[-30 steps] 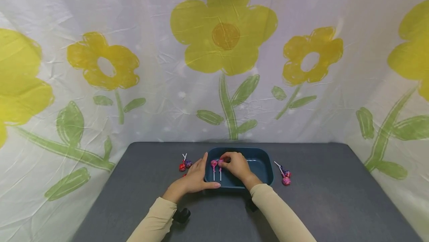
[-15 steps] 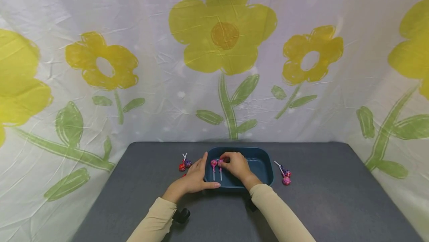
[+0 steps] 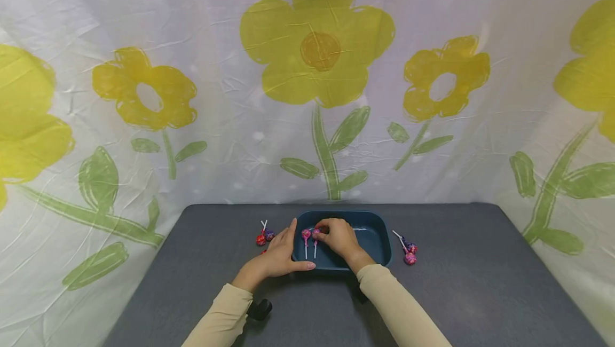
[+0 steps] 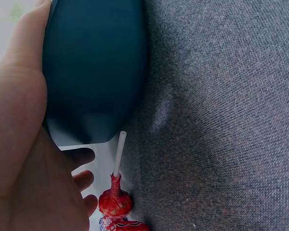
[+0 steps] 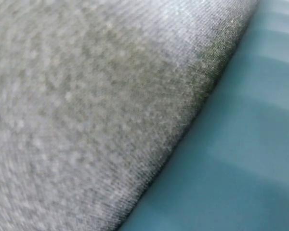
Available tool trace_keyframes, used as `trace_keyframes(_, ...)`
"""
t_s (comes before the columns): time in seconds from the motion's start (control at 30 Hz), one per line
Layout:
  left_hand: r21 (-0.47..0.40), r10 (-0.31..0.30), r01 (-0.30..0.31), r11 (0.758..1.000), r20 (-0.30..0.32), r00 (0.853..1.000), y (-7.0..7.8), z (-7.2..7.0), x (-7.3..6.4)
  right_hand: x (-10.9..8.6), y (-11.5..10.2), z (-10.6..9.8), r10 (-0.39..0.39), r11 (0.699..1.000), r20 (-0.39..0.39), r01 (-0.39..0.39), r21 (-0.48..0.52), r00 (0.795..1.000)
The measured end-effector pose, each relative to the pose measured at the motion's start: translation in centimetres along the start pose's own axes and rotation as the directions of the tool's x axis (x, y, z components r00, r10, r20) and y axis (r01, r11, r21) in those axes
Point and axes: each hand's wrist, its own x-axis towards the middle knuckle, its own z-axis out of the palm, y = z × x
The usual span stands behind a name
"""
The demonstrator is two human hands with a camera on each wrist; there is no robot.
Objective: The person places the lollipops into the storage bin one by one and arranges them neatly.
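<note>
In the head view a dark blue rectangular tray stands near the far edge of the table. My left hand spans its left end, fingers straight along the side and thumb at the front rim. Inside, at the left, a pink lollipop lies with its white stick towards me. Beside it, parallel, is a second pink lollipop, whose candy head my right hand pinches between thumb and fingers. The left wrist view shows the tray's outer wall against my palm. The right wrist view catches only tray wall and tabletop.
Left of the tray lie red lollipops and a purple lollipop, partly behind my left hand. Several pink and purple lollipops lie to the right. A flower-printed curtain hangs behind the grey table.
</note>
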Motion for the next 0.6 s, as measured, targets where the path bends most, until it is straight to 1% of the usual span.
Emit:
trace_keyframes(0.2,0.001,-0.003,0.003,1.000,0.002,1.000,-0.02,0.10,0.15,-0.19,-0.02,-0.10,0.003,1.000,0.008,-0.003,0.015,1.000)
trace_keyframes(0.27,0.005,-0.014,0.014,1.000,0.006,1.000,-0.05,0.13,0.19,-0.20,-0.03,-0.10,-0.001,1.000,0.006,0.001,0.014,1.000)
trace_keyframes(0.43,0.008,-0.024,0.024,1.000,-0.005,1.000,-0.17,0.22,0.25,-0.11,-0.07,-0.12,-0.011,1.000,-0.001,0.011,0.012,1.000)
trace_keyframes(0.6,0.003,-0.020,0.020,1.000,-0.010,1.000,-0.16,0.16,0.28,-0.04,-0.10,-0.17,-0.010,1.000,0.004,0.010,0.008,1.000)
